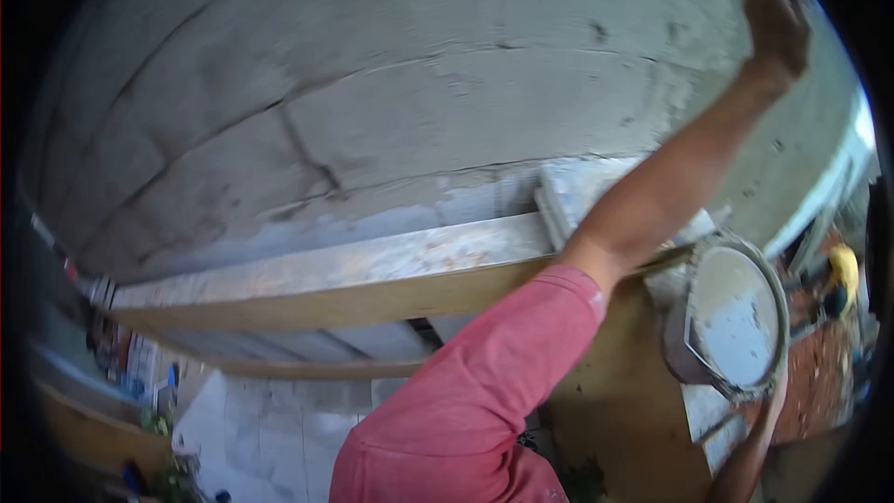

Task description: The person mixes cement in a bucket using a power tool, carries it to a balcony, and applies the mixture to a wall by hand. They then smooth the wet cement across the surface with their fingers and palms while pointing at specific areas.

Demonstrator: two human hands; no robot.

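My left arm, in a pink sleeve, stretches up to the right. My left hand (777, 19) is at the upper right, in front of the grey wall (400, 102). Its fingers are blurred, so I cannot make out anything in them. At the lower right my right hand (778, 384) grips the edge of a round bucket (678, 340) from beneath. The bucket is tilted towards me and its rim is crusted with dried mortar. Pale grey, wet-looking stuff shows inside. Most of my right hand's fingers are hidden behind the bucket.
A spattered ledge (391, 256) runs along the wall's foot, with a pale block (582, 191) on its right end. White floor tiles (270, 428) lie far below. Another person in yellow (842, 279) is at the far right, near reddish ground (815, 387).
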